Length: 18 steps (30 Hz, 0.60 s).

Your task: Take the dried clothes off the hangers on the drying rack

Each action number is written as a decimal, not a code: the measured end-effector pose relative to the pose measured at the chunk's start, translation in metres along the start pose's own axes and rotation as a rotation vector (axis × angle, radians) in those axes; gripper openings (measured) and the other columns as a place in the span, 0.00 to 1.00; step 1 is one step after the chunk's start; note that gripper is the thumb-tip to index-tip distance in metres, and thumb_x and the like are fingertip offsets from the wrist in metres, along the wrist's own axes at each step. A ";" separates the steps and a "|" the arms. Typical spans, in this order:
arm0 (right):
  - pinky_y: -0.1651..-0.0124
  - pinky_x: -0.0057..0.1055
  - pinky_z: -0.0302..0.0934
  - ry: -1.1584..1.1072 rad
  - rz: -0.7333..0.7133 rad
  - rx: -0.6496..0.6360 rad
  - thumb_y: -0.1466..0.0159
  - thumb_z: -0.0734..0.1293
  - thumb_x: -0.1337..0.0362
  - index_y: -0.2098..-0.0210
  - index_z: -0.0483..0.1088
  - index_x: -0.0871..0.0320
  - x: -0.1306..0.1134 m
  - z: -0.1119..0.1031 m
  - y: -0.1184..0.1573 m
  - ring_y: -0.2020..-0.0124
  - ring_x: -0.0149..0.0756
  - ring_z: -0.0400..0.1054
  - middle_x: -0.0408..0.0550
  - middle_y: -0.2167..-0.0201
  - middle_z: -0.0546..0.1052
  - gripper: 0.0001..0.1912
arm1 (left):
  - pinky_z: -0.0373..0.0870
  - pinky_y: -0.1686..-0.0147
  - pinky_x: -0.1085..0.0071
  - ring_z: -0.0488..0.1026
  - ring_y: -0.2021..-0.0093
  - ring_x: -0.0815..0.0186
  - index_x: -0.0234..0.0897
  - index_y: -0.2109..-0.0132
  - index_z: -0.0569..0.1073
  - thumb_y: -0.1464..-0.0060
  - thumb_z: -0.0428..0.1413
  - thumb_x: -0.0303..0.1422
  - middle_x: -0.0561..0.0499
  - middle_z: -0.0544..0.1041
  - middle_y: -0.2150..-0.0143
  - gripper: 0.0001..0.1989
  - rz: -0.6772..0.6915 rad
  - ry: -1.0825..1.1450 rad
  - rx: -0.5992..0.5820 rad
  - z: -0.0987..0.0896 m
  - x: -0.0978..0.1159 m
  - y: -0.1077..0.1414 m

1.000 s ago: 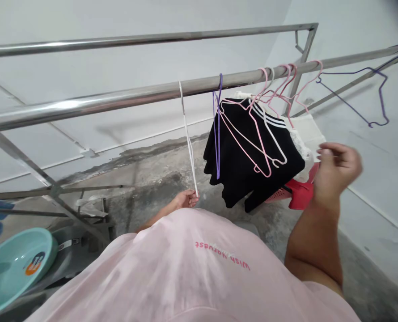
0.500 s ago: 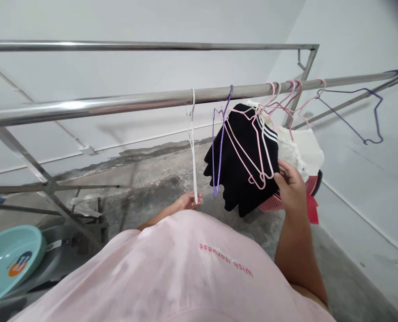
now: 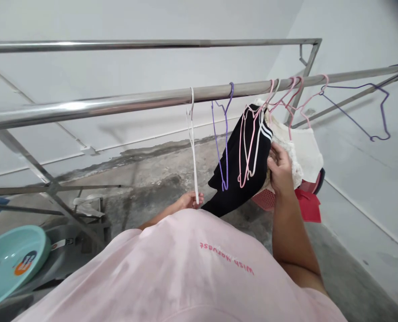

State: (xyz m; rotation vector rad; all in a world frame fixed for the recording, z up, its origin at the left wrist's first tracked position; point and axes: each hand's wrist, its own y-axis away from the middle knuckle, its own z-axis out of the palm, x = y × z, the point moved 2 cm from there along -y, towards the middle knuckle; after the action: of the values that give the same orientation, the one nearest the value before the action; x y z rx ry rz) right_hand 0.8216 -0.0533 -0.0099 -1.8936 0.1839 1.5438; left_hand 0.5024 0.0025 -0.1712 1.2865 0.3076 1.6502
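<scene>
The left hand [image 3: 189, 200], at about 6 o'clock in the view just above the pink shirt [image 3: 185, 268], pinches the lower end of a white hanger [image 3: 192, 147] that hangs from the steel rail [image 3: 118, 102] and points almost straight down. The right hand [image 3: 280, 167], toward 3 o'clock from the left one, closes its fingers on the edge of a black garment [image 3: 234, 179] with white stripes, which hangs among the hangers on the same rail; the thumb lies on the striped edge. A purple hanger [image 3: 223, 134] hangs between the white hanger and the garment, and pink hangers [image 3: 249, 143] lie against the black cloth. Just behind the right hand sits white laundry [image 3: 302, 147] heaped in a red basket [image 3: 306, 201] on the concrete floor [image 3: 152, 174]. Another purple hanger [image 3: 370, 112] hangs far out at 2 o'clock. A teal basin [image 3: 7, 264] lies at 8 o'clock, beside the rack's lower frame.
</scene>
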 end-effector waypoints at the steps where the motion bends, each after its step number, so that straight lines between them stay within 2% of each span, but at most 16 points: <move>1: 0.29 0.46 0.54 0.016 -0.008 -0.038 0.44 0.71 0.49 0.36 0.60 0.51 0.002 0.003 -0.004 0.32 0.41 0.58 0.50 0.32 0.61 0.39 | 0.65 0.68 0.74 0.69 0.70 0.72 0.32 0.60 0.73 0.35 0.52 0.33 0.52 0.73 0.67 0.09 -0.016 0.015 0.005 0.000 0.000 0.001; 3: 0.28 0.44 0.52 0.011 0.009 -0.120 0.46 0.71 0.45 0.34 0.56 0.49 0.003 0.012 -0.011 0.30 0.40 0.54 0.47 0.30 0.58 0.44 | 0.64 0.69 0.75 0.69 0.70 0.72 0.32 0.59 0.73 0.35 0.52 0.31 0.53 0.74 0.67 0.08 -0.034 0.045 0.014 -0.001 -0.001 0.003; 6: 0.29 0.41 0.53 -0.055 0.018 -0.203 0.47 0.70 0.41 0.36 0.57 0.47 0.002 0.026 -0.015 0.30 0.40 0.55 0.45 0.31 0.60 0.44 | 0.64 0.69 0.75 0.69 0.71 0.72 0.32 0.59 0.73 0.35 0.52 0.32 0.53 0.74 0.67 0.08 -0.039 0.077 0.016 -0.003 -0.002 0.005; 10: 0.35 0.44 0.62 -0.114 0.019 -0.215 0.48 0.71 0.44 0.43 0.63 0.49 -0.003 0.035 -0.013 0.38 0.43 0.65 0.47 0.38 0.69 0.36 | 0.65 0.69 0.75 0.70 0.70 0.71 0.31 0.59 0.73 0.34 0.51 0.32 0.52 0.73 0.68 0.09 -0.059 0.106 0.013 -0.008 -0.003 0.006; 14: 0.41 0.44 0.67 -0.091 0.061 -0.207 0.49 0.74 0.49 0.53 0.67 0.49 -0.011 0.030 -0.007 0.48 0.43 0.72 0.46 0.48 0.75 0.27 | 0.66 0.68 0.74 0.71 0.69 0.70 0.31 0.58 0.73 0.34 0.51 0.32 0.52 0.74 0.67 0.09 -0.070 0.125 0.001 -0.011 -0.004 0.008; 18: 0.42 0.42 0.68 0.010 0.122 -0.211 0.52 0.77 0.54 0.53 0.68 0.52 -0.020 0.015 0.004 0.50 0.43 0.72 0.47 0.52 0.77 0.30 | 0.67 0.68 0.74 0.71 0.69 0.71 0.32 0.58 0.73 0.34 0.51 0.32 0.52 0.74 0.66 0.09 -0.067 0.123 -0.002 -0.014 -0.005 0.007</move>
State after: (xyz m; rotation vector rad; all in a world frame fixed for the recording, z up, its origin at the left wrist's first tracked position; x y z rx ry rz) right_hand 0.8019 -0.0539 0.0054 -2.0874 0.1479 1.6914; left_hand 0.4862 -0.0001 -0.1753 1.1636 0.4190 1.6755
